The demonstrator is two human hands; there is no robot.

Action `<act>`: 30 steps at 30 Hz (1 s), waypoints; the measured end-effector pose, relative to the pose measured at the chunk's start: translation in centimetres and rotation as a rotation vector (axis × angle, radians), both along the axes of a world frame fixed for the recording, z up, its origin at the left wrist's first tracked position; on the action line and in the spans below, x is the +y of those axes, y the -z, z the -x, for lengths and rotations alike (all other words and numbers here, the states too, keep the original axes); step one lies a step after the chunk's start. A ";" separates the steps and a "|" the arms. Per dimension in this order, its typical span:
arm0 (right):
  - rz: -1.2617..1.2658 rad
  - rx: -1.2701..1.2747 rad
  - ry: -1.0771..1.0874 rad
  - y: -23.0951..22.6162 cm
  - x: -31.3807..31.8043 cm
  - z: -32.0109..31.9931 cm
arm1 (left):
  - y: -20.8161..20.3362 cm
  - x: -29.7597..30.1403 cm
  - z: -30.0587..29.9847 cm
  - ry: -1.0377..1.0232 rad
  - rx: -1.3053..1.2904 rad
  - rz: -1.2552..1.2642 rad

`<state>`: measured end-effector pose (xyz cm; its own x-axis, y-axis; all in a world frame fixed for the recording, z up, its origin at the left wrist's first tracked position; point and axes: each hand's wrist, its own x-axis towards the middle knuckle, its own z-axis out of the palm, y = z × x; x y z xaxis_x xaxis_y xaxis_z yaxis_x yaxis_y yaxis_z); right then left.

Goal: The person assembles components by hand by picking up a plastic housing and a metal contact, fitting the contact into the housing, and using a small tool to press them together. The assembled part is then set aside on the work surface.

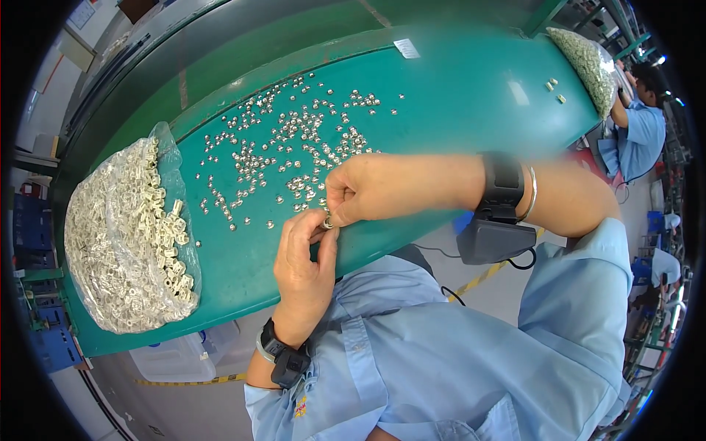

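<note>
My left hand (307, 253) and my right hand (362, 189) meet over the near edge of the green table (243, 275). The fingertips of both are pinched together around a tiny piece; a bit of shiny metal shows between them, but its kind is mostly hidden. Just beyond my hands, many small round silver metal parts (298, 126) lie scattered over the tabletop. To the left, a clear plastic bag (121, 235) lies open, full of small cream-white plastic pieces (170, 229), some spilling from its mouth.
Another full bag (585, 62) of pale pieces stands at the far right end, near a co-worker (636, 132) in blue. A few loose pale pieces (557, 91) lie by it. A white paper slip (406, 48) rests at the back. Below the table is a clear plastic bin (180, 356).
</note>
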<state>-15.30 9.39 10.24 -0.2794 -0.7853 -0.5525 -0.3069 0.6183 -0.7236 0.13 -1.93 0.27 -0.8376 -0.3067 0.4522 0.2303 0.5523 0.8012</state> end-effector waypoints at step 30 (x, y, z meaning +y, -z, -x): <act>0.384 0.279 0.028 1.4 3.8 -0.9 | -0.5 -0.4 -0.9 0.144 0.003 -0.458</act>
<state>-14.37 13.19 8.80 -0.3996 -0.9082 -0.1247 -0.5091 0.3329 -0.7937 1.02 -2.32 0.75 -0.8852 -0.3557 0.2996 0.2809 0.1047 0.9540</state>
